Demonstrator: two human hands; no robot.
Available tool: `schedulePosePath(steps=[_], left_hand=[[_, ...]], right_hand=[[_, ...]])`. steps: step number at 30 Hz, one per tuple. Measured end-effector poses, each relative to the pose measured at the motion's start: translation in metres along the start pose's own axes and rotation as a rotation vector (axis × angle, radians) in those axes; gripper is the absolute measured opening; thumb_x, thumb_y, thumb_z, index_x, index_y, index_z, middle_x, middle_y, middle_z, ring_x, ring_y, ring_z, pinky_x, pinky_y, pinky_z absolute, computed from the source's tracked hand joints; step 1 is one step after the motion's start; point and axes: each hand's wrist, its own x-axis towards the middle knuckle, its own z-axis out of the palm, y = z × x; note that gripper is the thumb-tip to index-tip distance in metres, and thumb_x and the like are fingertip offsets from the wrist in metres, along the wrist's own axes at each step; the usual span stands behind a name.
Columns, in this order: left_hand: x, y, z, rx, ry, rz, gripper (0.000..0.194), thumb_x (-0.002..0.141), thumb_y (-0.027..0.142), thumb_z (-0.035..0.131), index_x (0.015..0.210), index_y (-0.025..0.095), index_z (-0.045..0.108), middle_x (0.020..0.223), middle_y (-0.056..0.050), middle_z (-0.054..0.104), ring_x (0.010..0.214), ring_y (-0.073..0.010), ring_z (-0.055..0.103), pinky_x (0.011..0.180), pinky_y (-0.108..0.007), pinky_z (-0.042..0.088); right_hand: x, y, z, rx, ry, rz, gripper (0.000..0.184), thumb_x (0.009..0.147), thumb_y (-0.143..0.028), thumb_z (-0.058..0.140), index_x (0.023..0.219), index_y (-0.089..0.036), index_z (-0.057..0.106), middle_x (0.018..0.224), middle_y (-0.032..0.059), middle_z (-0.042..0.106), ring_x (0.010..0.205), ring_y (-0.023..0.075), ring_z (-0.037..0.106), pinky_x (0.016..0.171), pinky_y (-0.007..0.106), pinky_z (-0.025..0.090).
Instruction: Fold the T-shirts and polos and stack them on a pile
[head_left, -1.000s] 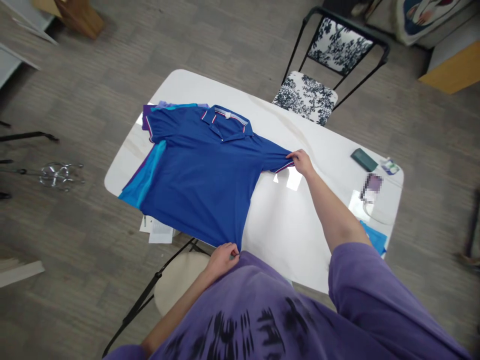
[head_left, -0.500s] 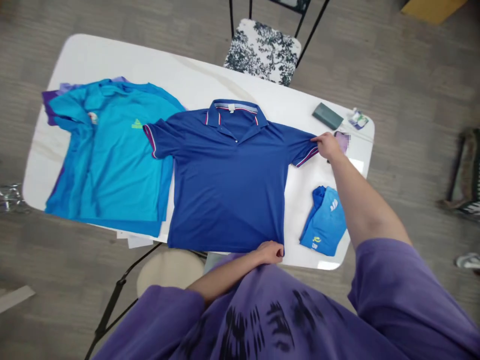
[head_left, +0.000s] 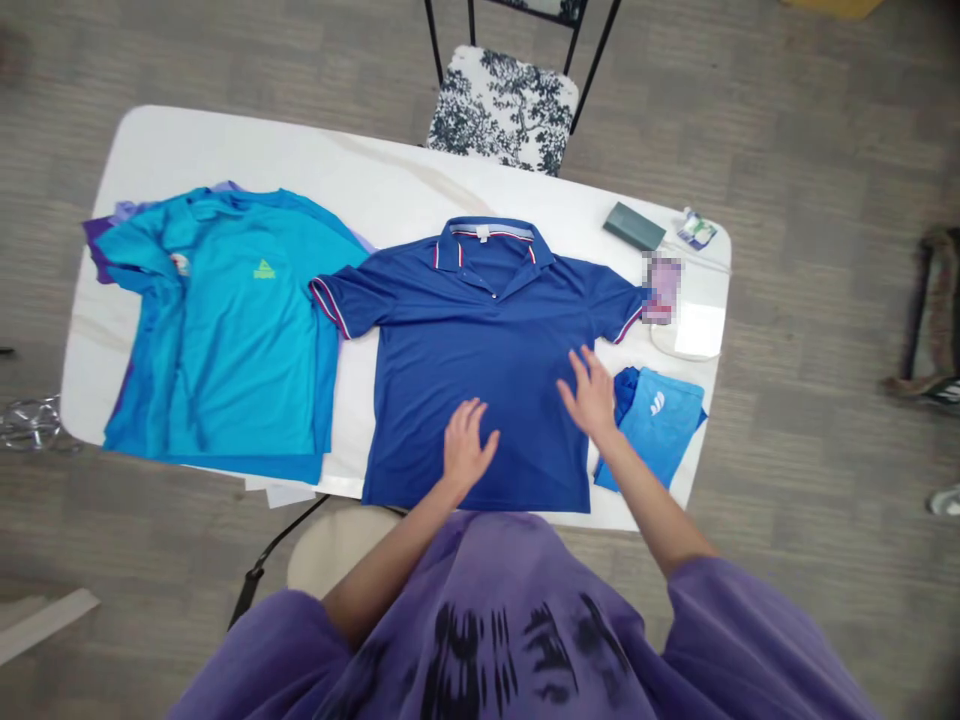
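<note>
White glossy table (head_left: 397, 172), navy short-sleeved polo shirt (head_left: 480, 370) flat across middle; my left hand (head_left: 469, 447), right hand (head_left: 591, 397) over it, fingers spread, gripping nothing; cloth looks light, limp, slippery, best pinched at hem corners

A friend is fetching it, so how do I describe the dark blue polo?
Find the long white table. Right of the turquoise fabric shirts lies the dark blue fabric polo shirt, spread flat. Only it shows red-and-white striped cuffs.
</note>
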Motion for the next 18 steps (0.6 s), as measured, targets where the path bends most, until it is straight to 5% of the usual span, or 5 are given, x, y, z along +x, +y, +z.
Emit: schedulePosePath(steps=[2,4,9,14,18], left_hand=[[-0.016,-0.055,-0.04,0.183,0.21,-0.104,0.079,0.126,0.048,0.059,0.191,0.021,0.024,0.2,-0.023,0.026,0.191,-0.0405,0.009,0.15,-0.069,0.026],[-0.044,-0.105,-0.063,0.317,0.259,-0.164,0.092,0.121,0.056,0.065,0.193,0.019,0.021,0.202,-0.022,0.025,0.191,-0.0412,0.012,0.152,-0.063,0.029],[-0.118,-0.156,-0.054,0.405,0.05,-0.258,0.089,0.11,0.057,0.07,0.187,0.018,0.048,0.198,-0.022,0.041,0.192,-0.0399,0.027,0.154,-0.061,0.034],[-0.142,-0.128,-0.042,0.398,0.074,-0.324,0.087,0.1,0.07,0.059,0.181,0.039,0.064,0.192,-0.014,0.054,0.188,-0.0393,0.031,0.151,-0.072,0.043],[-0.073,-0.102,-0.085,0.329,0.14,-0.303,0.088,0.107,0.065,0.055,0.192,0.046,0.047,0.196,-0.006,0.048,0.19,-0.0349,0.024,0.155,-0.07,0.037]], right_hand=[[-0.077,-0.026,0.042,0.038,-0.144,0.056,0.093,0.111,-0.071,0.061,0.189,-0.074,0.011,0.207,-0.0148,0.022,0.194,0.0372,0.023,0.158,0.07,0.025],[-0.14,-0.039,0.073,0.015,-0.27,0.159,0.095,0.105,-0.078,0.06,0.179,-0.089,0.002,0.203,-0.0287,0.019,0.193,0.032,0.017,0.16,0.069,0.022],[-0.217,-0.041,0.096,-0.05,-0.408,0.248,0.091,0.095,-0.088,0.063,0.182,-0.075,0.036,0.201,-0.016,0.032,0.189,0.0353,0.018,0.158,0.071,0.027],[-0.22,-0.053,0.079,0.035,-0.361,0.203,0.088,0.085,-0.093,0.072,0.169,-0.067,0.066,0.195,-0.0079,0.05,0.184,0.0457,0.031,0.149,0.086,0.037],[-0.146,-0.069,0.062,0.034,-0.232,0.152,0.08,0.096,-0.088,0.063,0.175,-0.071,0.058,0.194,-0.0133,0.051,0.188,0.0407,0.031,0.154,0.08,0.035]])
